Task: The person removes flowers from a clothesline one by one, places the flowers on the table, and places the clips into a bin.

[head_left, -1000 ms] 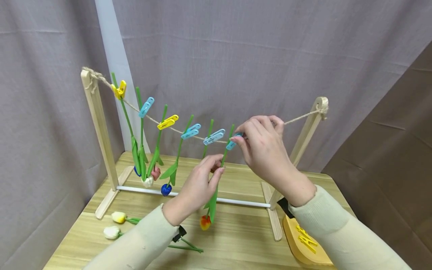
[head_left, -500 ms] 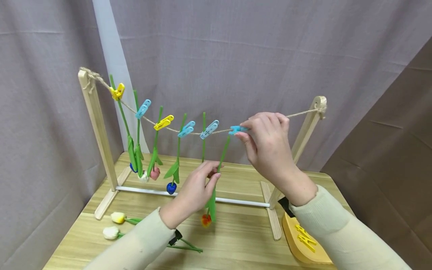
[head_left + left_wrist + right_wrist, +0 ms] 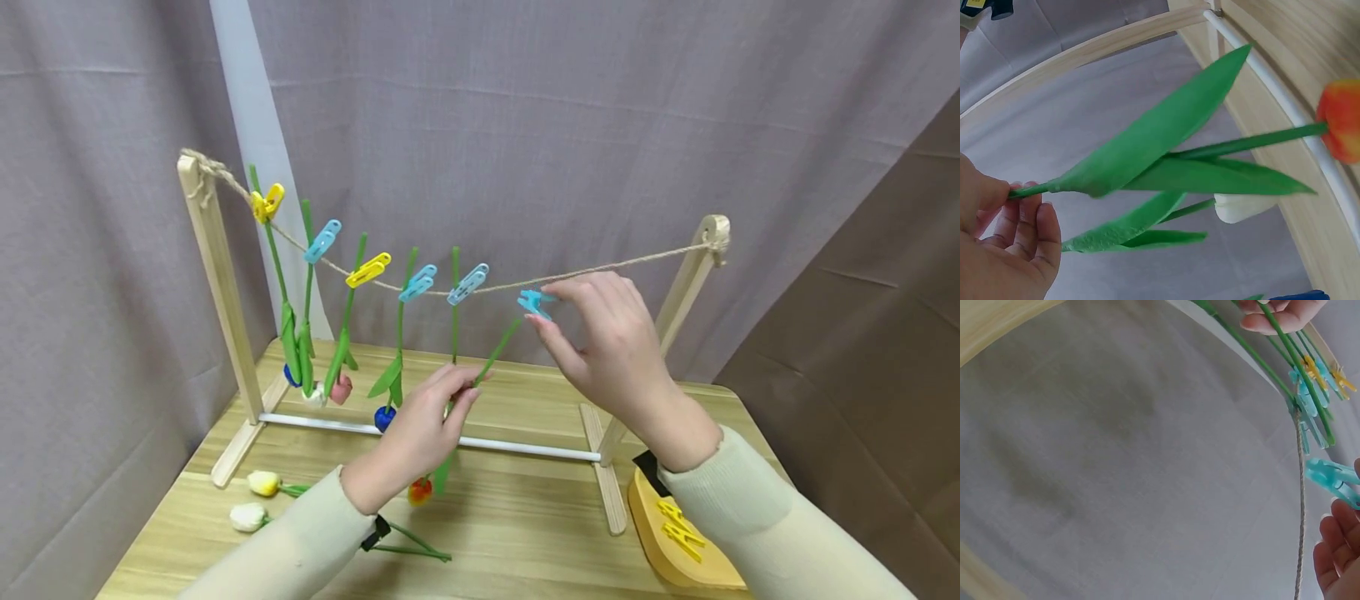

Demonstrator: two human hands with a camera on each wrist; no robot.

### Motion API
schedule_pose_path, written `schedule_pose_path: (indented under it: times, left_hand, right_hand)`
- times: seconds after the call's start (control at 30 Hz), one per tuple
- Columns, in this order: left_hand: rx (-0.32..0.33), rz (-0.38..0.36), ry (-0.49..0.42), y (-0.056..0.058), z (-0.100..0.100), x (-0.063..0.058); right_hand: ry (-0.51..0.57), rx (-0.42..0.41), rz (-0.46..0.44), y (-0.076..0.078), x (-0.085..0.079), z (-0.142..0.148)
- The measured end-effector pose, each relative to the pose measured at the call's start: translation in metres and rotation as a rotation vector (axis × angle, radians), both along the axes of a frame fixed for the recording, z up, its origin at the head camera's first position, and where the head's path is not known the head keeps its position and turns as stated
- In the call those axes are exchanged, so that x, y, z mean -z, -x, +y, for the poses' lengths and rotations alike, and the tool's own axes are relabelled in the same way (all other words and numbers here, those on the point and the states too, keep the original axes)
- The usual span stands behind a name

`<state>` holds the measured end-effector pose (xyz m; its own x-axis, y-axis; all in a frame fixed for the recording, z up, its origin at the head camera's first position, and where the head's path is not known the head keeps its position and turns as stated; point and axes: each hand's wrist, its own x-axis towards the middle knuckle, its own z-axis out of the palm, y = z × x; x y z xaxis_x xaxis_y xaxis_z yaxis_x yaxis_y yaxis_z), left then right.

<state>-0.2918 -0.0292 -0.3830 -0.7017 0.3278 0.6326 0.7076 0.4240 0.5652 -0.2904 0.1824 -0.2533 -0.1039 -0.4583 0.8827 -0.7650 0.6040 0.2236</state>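
My left hand [image 3: 427, 429] pinches the green stem of an orange-red artificial tulip [image 3: 1342, 119], whose bloom hangs downward below the hand. The stem's free end leans up and right, just under a blue clothespin [image 3: 534, 302]. That clothespin is pinched by its handles between the thumb and fingers of my right hand [image 3: 611, 342], in front of and slightly below the twine [image 3: 577, 273]. Left of my hands, several upside-down tulips hang from the twine by yellow and blue clothespins, among them a light blue clothespin [image 3: 468, 284] and a yellow clothespin [image 3: 369, 270].
Wooden posts [image 3: 221, 292] hold the twine at both ends, with a white rod [image 3: 525, 448] low between them. A yellow-white tulip [image 3: 264, 482] and a white tulip [image 3: 247, 517] lie on the table at front left. A yellow box [image 3: 648, 533] with yellow clothespins stands at right.
The blue clothespin has come off the twine and moved slightly toward me. My left hand has shifted down and left with the orange-red tulip, its stem now tilted and apart from the twine.
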Motion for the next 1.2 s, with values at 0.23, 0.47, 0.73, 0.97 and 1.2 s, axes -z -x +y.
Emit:
schedule_pose_path:
  times: [0.23,0.47,0.73,0.97,1.2]
  left_hand:
    - [-0.01,-0.014,0.064,-0.005,-0.009,0.007]
    - [0.004,0.005,0.221,-0.01,-0.018,0.016]
    - [0.055,0.057,0.343,-0.016,-0.032,0.03]
    - [0.04,0.147,0.415,-0.022,-0.044,0.041]
    - [0.01,0.15,0.488,-0.027,-0.053,0.05]
  right_hand:
    - [-0.045,-0.009,-0.027,0.0,0.016,0.014]
    - [-0.045,0.0,-0.118,0.002,0.049,0.034]
    - [-0.049,0.009,-0.206,0.003,0.086,0.05]
    - [-0.07,0.028,-0.261,0.003,0.107,0.058]
    - [-0.082,0.021,-0.305,0.002,0.123,0.069]
